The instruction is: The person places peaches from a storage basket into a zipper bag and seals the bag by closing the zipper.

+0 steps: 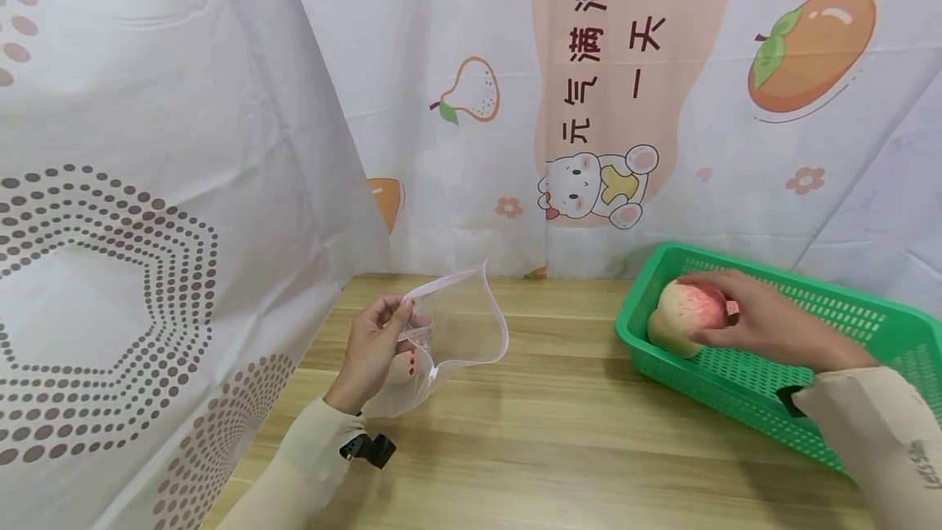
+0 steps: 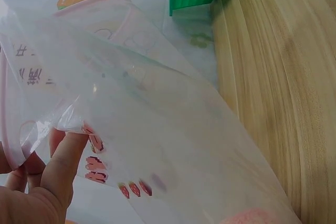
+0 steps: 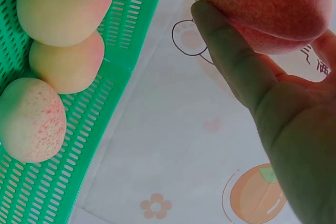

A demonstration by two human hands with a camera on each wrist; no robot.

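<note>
My left hand (image 1: 371,350) pinches the edge of a clear plastic zip bag (image 1: 467,325) with a pale pink rim and small strawberry prints. The bag's mouth gapes toward the right, and a pinkish, rounded thing (image 2: 254,217) shows low in the bag in the left wrist view. Over the left end of a green basket (image 1: 634,354), my right hand (image 1: 773,321) grips a red and cream peach (image 1: 692,309). Several paler peaches (image 3: 65,3) lie inside the basket in the right wrist view; in the head view the held peach partly hides one.
Both hands are above a wood-grain table (image 1: 530,448). Behind it hangs a white printed curtain (image 1: 456,186), and a dotted cloth (image 1: 243,145) borders the left side. The basket stands at the right, slanting toward the near right corner.
</note>
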